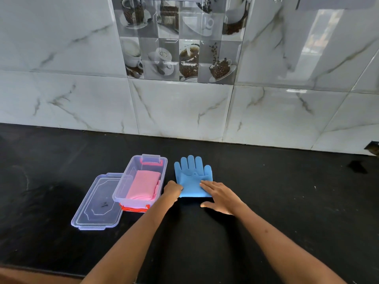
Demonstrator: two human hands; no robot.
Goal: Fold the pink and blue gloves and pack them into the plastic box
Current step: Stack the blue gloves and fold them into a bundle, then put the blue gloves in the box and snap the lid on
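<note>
The blue glove [191, 175] lies on the black counter, its cuff folded up over the palm and its fingers pointing at the wall. My left hand [172, 190] grips the glove's near left corner with curled fingers. My right hand [220, 196] lies flat, fingers straight, pressing on the folded part at the right. The clear plastic box [131, 184] with red latches stands just left of the glove. The folded pink glove [143, 186] lies inside it.
The box's clear lid [96, 206] lies flat on the counter [287, 201], left of the box and partly under it. A marble-tiled wall [184, 109] rises behind the counter. A small dark object [372, 147] sits at the far right by the wall.
</note>
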